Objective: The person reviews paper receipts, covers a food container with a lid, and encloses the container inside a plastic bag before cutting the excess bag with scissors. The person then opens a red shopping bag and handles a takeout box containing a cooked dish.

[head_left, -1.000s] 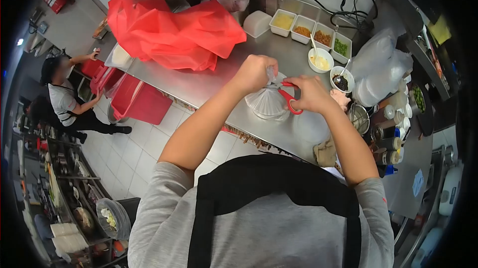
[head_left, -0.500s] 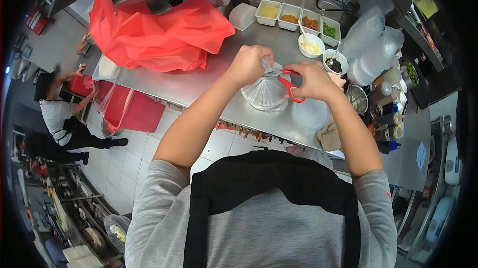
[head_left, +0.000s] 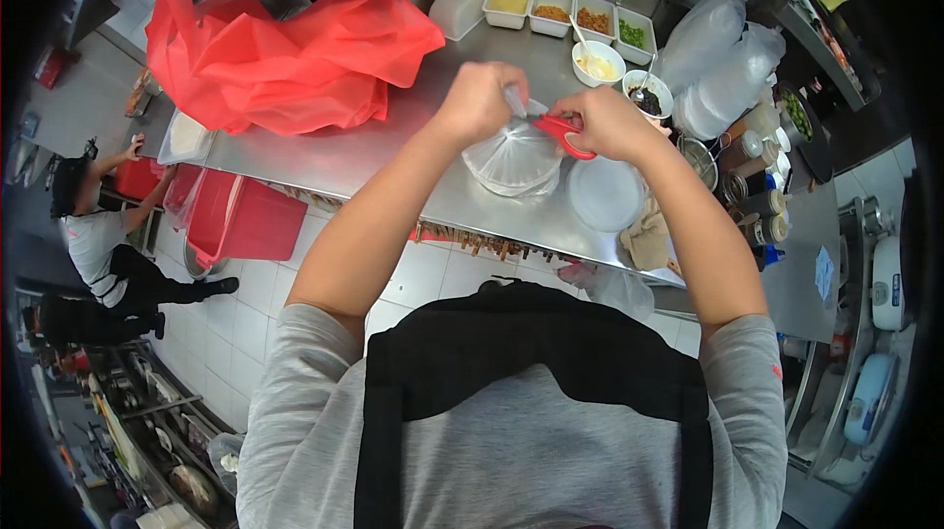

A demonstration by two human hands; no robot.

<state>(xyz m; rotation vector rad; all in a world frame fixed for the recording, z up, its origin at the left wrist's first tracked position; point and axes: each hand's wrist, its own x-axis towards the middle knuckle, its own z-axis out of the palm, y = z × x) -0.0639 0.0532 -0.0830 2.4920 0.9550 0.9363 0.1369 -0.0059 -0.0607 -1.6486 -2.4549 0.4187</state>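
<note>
A rounded container wrapped in a translucent plastic bag (head_left: 513, 163) sits on the steel counter, its top gathered upward. My left hand (head_left: 482, 101) is closed on the gathered top of the bag. Red-handled scissors (head_left: 568, 136) are in my right hand (head_left: 608, 123), their handles close together and the blades pointing left at the bag's neck, just below my left hand. Whether the blades touch the plastic I cannot make out. A round clear plastic lid (head_left: 605, 195) lies on the counter right of the bag, below my right hand.
Behind stand white tubs of toppings (head_left: 593, 23) and white bowls (head_left: 598, 64) with spoons. A red plastic bag (head_left: 295, 57) covers the counter's left part. Stacked clear lids (head_left: 723, 96) and bottles (head_left: 762, 175) crowd the right. A co-worker (head_left: 98, 244) stands far left near a red bin (head_left: 246, 219).
The scissors' handles have come together in my right hand, with the blades still at the bag's neck. My left hand keeps its hold on the bag. The camera view has shifted slightly.
</note>
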